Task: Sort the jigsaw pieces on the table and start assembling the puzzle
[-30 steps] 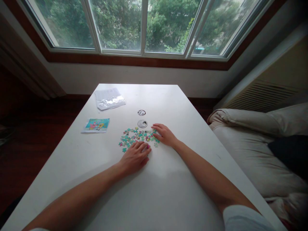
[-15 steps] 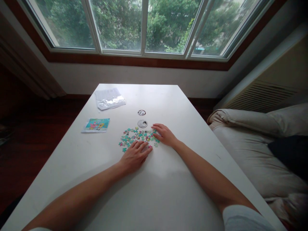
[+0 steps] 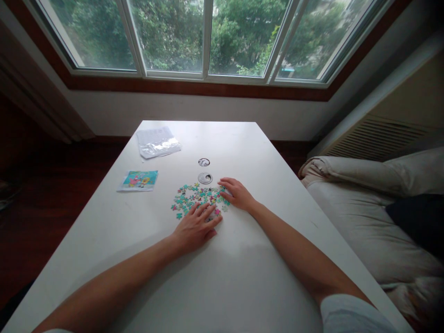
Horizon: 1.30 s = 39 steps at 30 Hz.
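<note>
Small jigsaw puzzle pieces (image 3: 189, 196), mostly teal with some pink and yellow, lie loosely spread on the white table (image 3: 222, 286). At their near edge rests my left hand (image 3: 196, 226), palm down with fingers apart, the fingertips over the closest pieces. A pink piece (image 3: 217, 212) shows just beyond its index finger. My right hand (image 3: 237, 193) lies at the right edge of the spread, fingers stretched out and touching or covering a few pieces. What is under the fingers is hidden.
Two round grey-and-white discs (image 3: 205, 178) lie beyond the pieces. A colourful cartoon picture sheet (image 3: 138, 181) is on the left, with a clear plastic bag (image 3: 158, 142) behind it. A beige sofa (image 3: 364, 208) stands to the right, and a window (image 3: 208, 78) is ahead.
My left hand's fingers have spread wider and shifted slightly right, uncovering more of the pink piece. My right hand has stayed in place.
</note>
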{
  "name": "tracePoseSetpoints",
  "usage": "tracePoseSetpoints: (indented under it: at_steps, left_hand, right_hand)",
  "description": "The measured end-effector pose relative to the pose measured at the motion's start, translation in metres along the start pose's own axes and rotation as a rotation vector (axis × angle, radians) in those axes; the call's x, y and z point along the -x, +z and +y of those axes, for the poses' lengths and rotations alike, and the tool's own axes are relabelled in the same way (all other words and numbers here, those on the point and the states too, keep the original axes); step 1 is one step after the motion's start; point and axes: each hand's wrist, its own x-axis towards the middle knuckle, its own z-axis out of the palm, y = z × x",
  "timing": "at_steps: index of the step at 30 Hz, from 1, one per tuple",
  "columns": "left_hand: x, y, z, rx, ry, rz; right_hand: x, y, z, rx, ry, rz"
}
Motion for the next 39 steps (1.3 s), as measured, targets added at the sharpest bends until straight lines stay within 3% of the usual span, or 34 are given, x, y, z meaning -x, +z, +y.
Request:
tracePoseSetpoints:
  at_steps: [17,29,39]
  left_hand:
    - [-0.0012,0.0001,0.0047,0.026,-0.019,0.006]
    - [-0.0009,-0.0043,0.0081,0.099,0.138,-0.022]
    - [-0.0011,-0.0072,0.0088,0.080,0.068,-0.029]
  right_hand:
    - [0.0007,0.0012,0.0012,0.001,0.002,0.009]
    - [0.0003,0.0017,0.0026,-0.005,0.003,0.000]
    - [0.0011,0.0010,0.0017,0.001,0.007,-0.001]
